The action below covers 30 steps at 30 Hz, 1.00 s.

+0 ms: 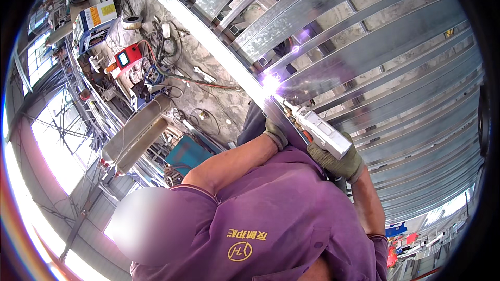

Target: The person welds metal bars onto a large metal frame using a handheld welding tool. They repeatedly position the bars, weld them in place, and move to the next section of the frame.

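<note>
My right hand (341,162), in a grey-green work glove, is closed round a white handheld welding gun (323,134). The gun's narrow tip points up and left at a steel frame, where a bright white-violet arc (271,84) burns on the joint. That joint lies between the long steel side rail (208,34) and a crossbar (333,70). My left hand (277,134), gloved too, is at the rail's near edge below the arc, its fingers bent against the rail and partly hidden. The glare hides the weld spot.
Parallel galvanized steel bars (406,125) fill the right side. On the floor at left lie a red box with a screen (126,58), tangled cables (165,41) and a steel channel (138,132). A white and yellow machine (94,23) stands farther off. A teal box (188,155) is near my left arm.
</note>
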Motion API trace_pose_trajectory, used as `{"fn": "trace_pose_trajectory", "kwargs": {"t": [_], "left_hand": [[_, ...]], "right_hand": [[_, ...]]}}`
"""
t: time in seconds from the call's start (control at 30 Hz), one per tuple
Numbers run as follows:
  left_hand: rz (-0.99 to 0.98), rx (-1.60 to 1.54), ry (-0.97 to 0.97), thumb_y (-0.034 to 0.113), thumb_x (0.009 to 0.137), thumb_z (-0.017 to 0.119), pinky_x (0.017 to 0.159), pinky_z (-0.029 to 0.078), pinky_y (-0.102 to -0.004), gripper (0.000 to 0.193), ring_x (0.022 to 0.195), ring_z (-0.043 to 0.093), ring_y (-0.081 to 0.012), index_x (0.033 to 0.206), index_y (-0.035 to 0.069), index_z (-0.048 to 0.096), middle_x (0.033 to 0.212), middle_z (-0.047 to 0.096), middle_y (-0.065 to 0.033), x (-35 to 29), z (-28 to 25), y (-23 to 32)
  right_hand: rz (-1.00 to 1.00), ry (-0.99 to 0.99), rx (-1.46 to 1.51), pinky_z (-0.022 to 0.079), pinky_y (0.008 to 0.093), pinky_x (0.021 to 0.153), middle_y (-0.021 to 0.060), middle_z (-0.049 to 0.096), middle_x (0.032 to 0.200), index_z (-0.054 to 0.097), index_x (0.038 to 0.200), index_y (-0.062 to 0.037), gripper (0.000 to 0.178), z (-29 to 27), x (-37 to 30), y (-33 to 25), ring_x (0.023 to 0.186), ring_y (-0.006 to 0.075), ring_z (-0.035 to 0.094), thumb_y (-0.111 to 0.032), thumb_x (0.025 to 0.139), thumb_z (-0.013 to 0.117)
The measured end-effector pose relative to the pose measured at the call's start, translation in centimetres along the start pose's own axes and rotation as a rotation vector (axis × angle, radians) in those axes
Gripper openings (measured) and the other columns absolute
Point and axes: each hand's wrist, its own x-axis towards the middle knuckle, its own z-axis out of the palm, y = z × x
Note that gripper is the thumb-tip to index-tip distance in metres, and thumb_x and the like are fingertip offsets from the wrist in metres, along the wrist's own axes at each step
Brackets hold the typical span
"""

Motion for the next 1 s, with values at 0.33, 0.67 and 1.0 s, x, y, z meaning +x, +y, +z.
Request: {"fn": "trace_pose_trajectory", "kwargs": {"t": [0.33, 0.67, 1.0], "left_hand": [[-0.036, -0.067, 0.079, 0.048, 0.111, 0.044, 0.103, 0.056, -0.0662, 0.049, 0.108, 0.069, -0.0449, 0.114, 0.006, 0.069, 0.110, 0.071, -0.0223, -1.9, 4.1, -0.2], [-0.158, -0.157, -0.150, 0.067, 0.107, 0.042, 0.112, 0.050, -0.0683, 0.068, 0.126, 0.066, -0.0464, 0.136, 0.011, 0.065, 0.135, 0.069, -0.0238, -0.9, 0.9, -0.1], [-0.106, -0.030, -0.010, 0.080, 0.104, 0.039, 0.111, 0.052, -0.0661, 0.084, 0.126, 0.066, -0.0419, 0.150, 0.011, 0.056, 0.139, 0.067, -0.0204, -0.4, 0.6, 0.1]], "right_hand": [[0.031, -0.009, 0.009, 0.063, 0.0366, 0.087, 0.0150, 0.081, 0.114, 0.075, 0.130, -0.0034, 0.042, -0.4, 0.2, -0.5, 0.102, 0.0265, 0.080, -0.022, 0.094, 0.086], [-0.004, -0.010, 0.007, 0.063, 0.0365, 0.090, 0.0156, 0.081, 0.116, 0.074, 0.132, -0.0021, 0.042, -0.5, 0.2, -0.4, 0.105, 0.0260, 0.080, -0.020, 0.095, 0.084], [-0.019, 0.002, 0.004, 0.064, 0.0366, 0.087, 0.0150, 0.081, 0.113, 0.075, 0.130, -0.0026, 0.040, -0.6, 0.3, -0.5, 0.101, 0.0271, 0.080, -0.020, 0.095, 0.084]]}}
